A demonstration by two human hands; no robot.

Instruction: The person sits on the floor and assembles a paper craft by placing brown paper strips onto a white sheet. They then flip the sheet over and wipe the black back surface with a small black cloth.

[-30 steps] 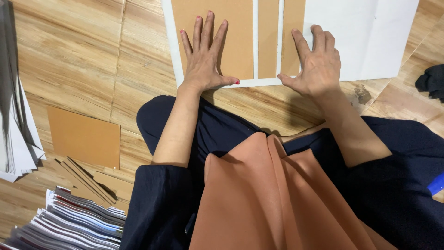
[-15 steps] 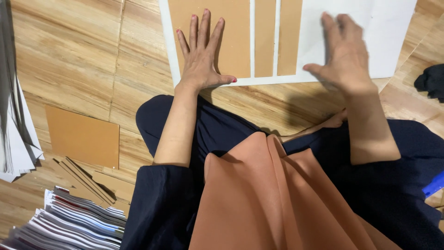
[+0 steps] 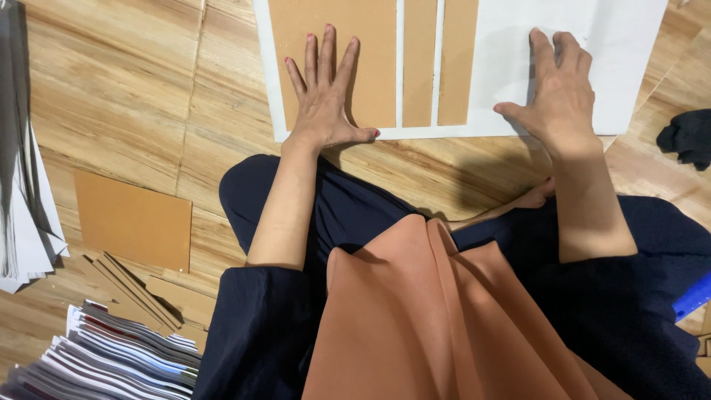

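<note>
A large white sheet [image 3: 637,44] lies on the wooden floor in front of me. On it rest a wide brown cardboard panel [image 3: 378,44] and two narrow brown strips [image 3: 419,59] [image 3: 457,59], side by side. My left hand [image 3: 326,92] presses flat, fingers spread, on the wide panel near the sheet's lower left corner. My right hand [image 3: 559,89] rests palm down on the bare white part of the sheet, right of the strips, fingers apart. Neither hand holds anything.
A loose brown cardboard rectangle [image 3: 133,218] lies on the floor at left, with cut cardboard strips [image 3: 141,285] below it. A stack of printed sheets [image 3: 111,355] sits at lower left, more paper [image 3: 26,192] at far left. A dark cloth [image 3: 689,137] lies at right.
My right hand has moved from the narrow strips rightward and farther away onto the bare white sheet. My left hand has stayed flat on the wide panel.
</note>
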